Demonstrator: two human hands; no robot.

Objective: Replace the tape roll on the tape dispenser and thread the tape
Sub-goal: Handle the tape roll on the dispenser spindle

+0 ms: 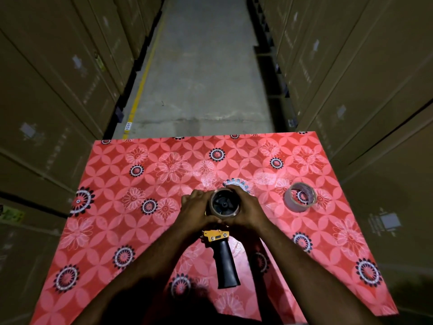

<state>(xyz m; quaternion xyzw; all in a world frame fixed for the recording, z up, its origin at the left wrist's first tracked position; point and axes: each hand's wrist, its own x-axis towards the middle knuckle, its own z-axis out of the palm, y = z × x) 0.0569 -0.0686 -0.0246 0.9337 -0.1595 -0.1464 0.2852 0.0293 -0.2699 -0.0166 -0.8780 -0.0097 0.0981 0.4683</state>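
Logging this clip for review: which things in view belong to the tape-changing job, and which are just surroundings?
In the job:
tape dispenser, lying on the table
roll on the dispenser, gripped by left hand and right hand
loose tape roll, lying apart to the right

Just there:
patterned table
stacked cartons
concrete aisle floor

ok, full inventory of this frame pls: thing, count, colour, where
table: 1, red floral-patterned top, foreground centre
tape dispenser: 1, black handle with orange-yellow body, lying at table centre, handle toward the camera
tape roll on dispenser: 1, brownish rim over a black hub, between both hands
spare tape roll: 1, pale brownish, on the table right of the hands, apart from them
cardboard boxes: many, brown, stacked along both sides of the aisle
floor: grey concrete aisle with a yellow line at left
left hand: 1, gripping the roll's left side
right hand: 1, gripping the roll's right side
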